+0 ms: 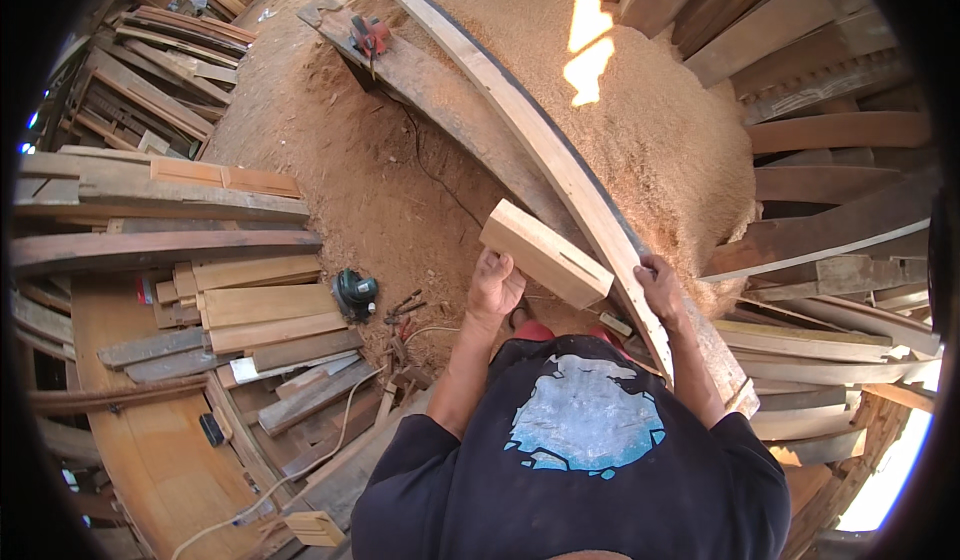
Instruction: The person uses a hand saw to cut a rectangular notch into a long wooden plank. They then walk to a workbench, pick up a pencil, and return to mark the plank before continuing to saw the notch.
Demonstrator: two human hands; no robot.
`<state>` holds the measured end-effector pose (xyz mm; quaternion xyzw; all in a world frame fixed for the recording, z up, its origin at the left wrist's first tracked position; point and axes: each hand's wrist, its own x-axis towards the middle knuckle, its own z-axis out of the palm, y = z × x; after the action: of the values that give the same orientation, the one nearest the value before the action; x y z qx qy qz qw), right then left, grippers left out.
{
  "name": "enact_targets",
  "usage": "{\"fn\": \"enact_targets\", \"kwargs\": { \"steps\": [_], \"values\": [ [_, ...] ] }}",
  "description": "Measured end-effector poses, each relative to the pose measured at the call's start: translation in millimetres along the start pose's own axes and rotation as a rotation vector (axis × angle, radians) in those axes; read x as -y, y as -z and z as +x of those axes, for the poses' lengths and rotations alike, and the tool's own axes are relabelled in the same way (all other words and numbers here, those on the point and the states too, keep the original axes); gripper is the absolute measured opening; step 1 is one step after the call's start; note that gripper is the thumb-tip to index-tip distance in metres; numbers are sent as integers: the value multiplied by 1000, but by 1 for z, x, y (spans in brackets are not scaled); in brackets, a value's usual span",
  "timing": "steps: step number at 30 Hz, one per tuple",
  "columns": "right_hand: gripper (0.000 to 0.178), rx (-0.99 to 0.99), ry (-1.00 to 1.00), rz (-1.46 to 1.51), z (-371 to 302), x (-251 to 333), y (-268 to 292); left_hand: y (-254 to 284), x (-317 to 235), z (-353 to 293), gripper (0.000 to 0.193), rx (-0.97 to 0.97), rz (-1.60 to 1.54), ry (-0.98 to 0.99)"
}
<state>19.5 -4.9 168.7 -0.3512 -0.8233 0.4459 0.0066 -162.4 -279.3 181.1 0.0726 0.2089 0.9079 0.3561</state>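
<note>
Left grip [497, 285] clasps short pale wooden block [548, 257], right grip [661, 292] long pale wooden plank [562, 165]; red power tool [370, 35] at block's eleven o'clock, green tool [354, 295] at nine

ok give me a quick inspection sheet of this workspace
Surface: worn plank bench, set diagonally over sawdust-covered ground.
Workpieces: long pale board along the bench; short wooden block, one end overlapping the board in view, contact unclear.
Clutter: red power tool on the bench's far end; green power tool beside stacked wood pieces.
Hands: left hand grips the block; right hand holds the board's edge.
Cables: dark cord beside the bench; pale cord across wood.
Surroundings: sawdust heap, timber stacks.
</note>
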Motion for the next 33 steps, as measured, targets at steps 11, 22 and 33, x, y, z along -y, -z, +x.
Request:
{"fn": "enact_targets", "kwargs": {
  "steps": [11, 22, 33],
  "values": [
    [49, -158, -61, -86, 43, 72, -44, 45, -70, 74, 46, 22, 117, 140],
    [89, -43, 325, -461, 0, 186, -96, 62, -36, 88, 54, -417, 618, 291],
    [65, 102, -40, -358, -20, 46, -36, 14, 96, 41, 40, -94, 802, 502]
  ]
}}
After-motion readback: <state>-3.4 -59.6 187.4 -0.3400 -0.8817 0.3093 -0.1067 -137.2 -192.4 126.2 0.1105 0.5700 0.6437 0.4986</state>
